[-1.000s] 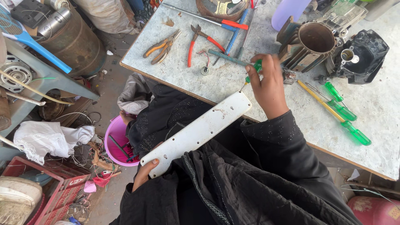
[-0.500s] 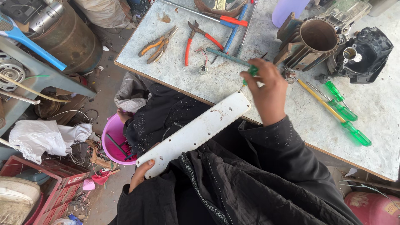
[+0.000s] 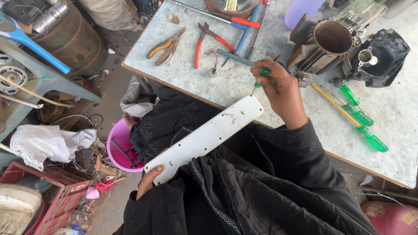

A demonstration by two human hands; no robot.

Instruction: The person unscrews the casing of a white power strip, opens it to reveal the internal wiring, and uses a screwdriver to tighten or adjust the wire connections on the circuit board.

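Since a second ago the view has drifted slightly; right hand (image 3: 283,91) and long white plastic strip casing (image 3: 204,138) sit lower in frame, otherwise same posture. Right hand clenched around a small green-handled screwdriver (image 3: 260,78), tip down at the upper end of the casing, which rests against the edge of the grey speckled counter (image 3: 392,126). Left hand (image 3: 149,182) grips the casing's lower end, fingers (image 3: 159,168) curled over its edge, casing slanting across the lap over black clothing. On the counter: orange-handled pliers (image 3: 165,45), red-handled pliers (image 3: 209,41), a brown cylindrical motor housing (image 3: 328,41), a black engine part (image 3: 383,54), two more green-handled screwdrivers (image 3: 361,117). Pink plastic bucket (image 3: 122,146) on the floor below. Judgement: for a clean turn, keep the driver square to the screw head and upright, press down firmly, and hold the lower end braced so the casing does not pivot off the counter edge.
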